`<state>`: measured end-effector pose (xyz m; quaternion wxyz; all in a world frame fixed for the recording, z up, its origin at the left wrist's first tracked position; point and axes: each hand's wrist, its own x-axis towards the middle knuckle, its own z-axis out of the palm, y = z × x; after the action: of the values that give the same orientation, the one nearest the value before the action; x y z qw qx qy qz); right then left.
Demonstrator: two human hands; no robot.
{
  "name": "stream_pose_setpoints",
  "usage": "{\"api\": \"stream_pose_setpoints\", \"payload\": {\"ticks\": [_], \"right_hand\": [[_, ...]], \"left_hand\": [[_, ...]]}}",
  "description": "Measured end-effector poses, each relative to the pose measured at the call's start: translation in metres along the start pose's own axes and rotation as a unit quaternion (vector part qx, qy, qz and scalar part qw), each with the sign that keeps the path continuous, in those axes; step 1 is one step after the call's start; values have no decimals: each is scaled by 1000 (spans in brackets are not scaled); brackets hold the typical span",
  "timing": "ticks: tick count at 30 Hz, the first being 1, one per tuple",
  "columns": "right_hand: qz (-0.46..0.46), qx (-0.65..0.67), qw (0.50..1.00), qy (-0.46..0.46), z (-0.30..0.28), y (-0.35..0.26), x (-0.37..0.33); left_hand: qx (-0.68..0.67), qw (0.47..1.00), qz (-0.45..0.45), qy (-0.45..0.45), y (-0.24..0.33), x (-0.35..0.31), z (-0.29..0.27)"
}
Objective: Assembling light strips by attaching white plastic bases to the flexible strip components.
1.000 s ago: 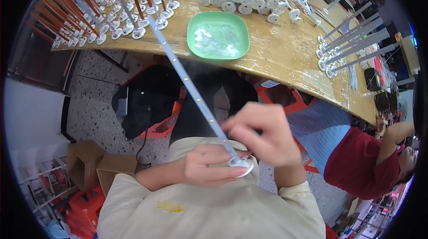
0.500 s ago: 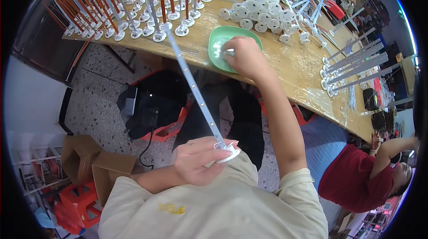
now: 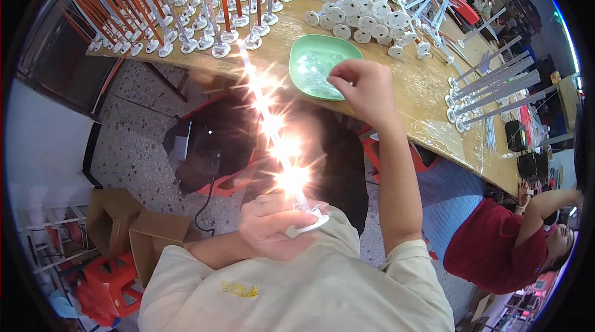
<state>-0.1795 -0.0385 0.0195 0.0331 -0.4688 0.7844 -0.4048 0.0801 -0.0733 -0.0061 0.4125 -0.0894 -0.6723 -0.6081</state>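
My left hand (image 3: 273, 226) is closed around the round white base of an LED light stick (image 3: 264, 104), close to my shirt. The stick slants away up and left, several of its LEDs glowing so brightly that they blur its outline. Over the right side of a green plastic dish (image 3: 297, 53) on the table edge is my right hand (image 3: 372, 87), thumb and fingertips pinched together. Whether a small piece sits in that pinch I cannot make out. Small clear or whitish bits lie in the dish, too small to name.
Upright sticks on white bases (image 3: 221, 48) crowd the wooden table (image 3: 427, 106) at far left. White round bases (image 3: 365, 16) are heaped behind the dish; more sticks (image 3: 496, 87) lean at right. A co-worker in a red top (image 3: 489, 248) is on my right. Cardboard boxes (image 3: 160, 233) stand lower left.
The stick's LEDs have lit up. My right hand has drawn back from the dish's middle toward its right edge. My left hand keeps its hold on the base.
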Motion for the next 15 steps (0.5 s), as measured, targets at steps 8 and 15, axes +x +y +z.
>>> {"api": "stream_pose_setpoints", "payload": {"ticks": [8, 15], "right_hand": [[80, 19, 996, 45, -5, 4, -6], [97, 222, 966, 87, -16, -18, -59]], "left_hand": [[76, 994, 39, -64, -1, 5, 4], [88, 995, 35, -41, 1, 0, 9]]}}
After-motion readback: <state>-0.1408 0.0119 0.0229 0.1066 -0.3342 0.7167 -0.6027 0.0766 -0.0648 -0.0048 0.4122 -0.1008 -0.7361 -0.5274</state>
